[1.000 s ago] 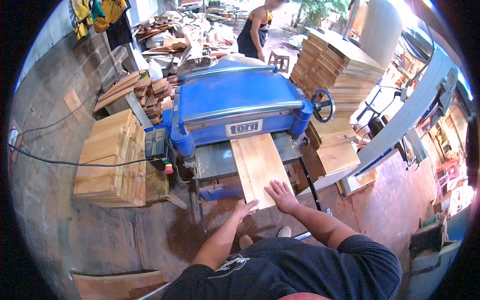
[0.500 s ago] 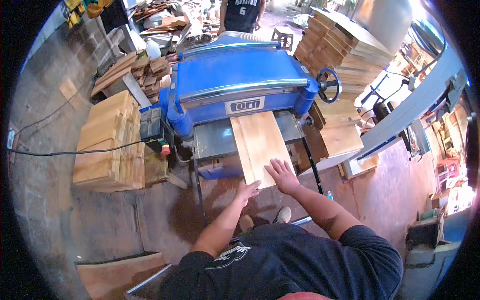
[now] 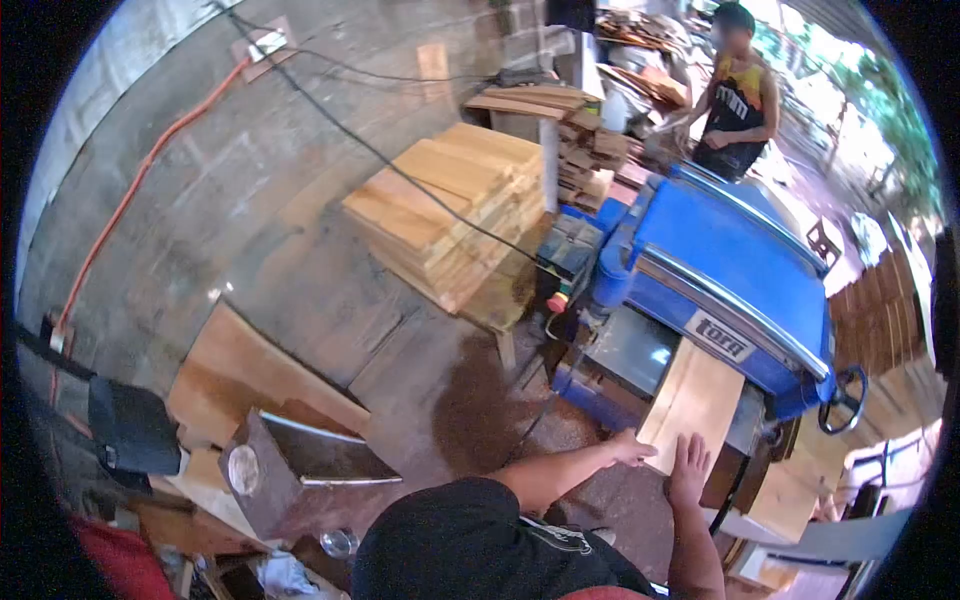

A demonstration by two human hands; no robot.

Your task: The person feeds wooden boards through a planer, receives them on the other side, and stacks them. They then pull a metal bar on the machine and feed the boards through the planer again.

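A pale wooden board [image 3: 697, 393] lies on the metal bed of a blue thickness planer [image 3: 728, 262], its far end hidden under the machine's front. At the board's near left corner, my left hand [image 3: 633, 448] grips the edge, thumb on top and the other fingers mostly hidden. Flat on the near right part of the board rests my right hand [image 3: 689, 466], open, with its fingers stretched toward the planer.
Stacked boards [image 3: 450, 205] stand left of the planer, beside its switch box [image 3: 570, 247]. A black cable [image 3: 385, 165] crosses above the stack. Behind the machine stands another person [image 3: 735, 105]. A handwheel [image 3: 845, 400] juts out at right; more stacked wood [image 3: 885, 315] stands beyond.
My view has swung left, so the planer and board now appear farther right and tilted. Both hands keep their places on the board. The other person now shows more fully.
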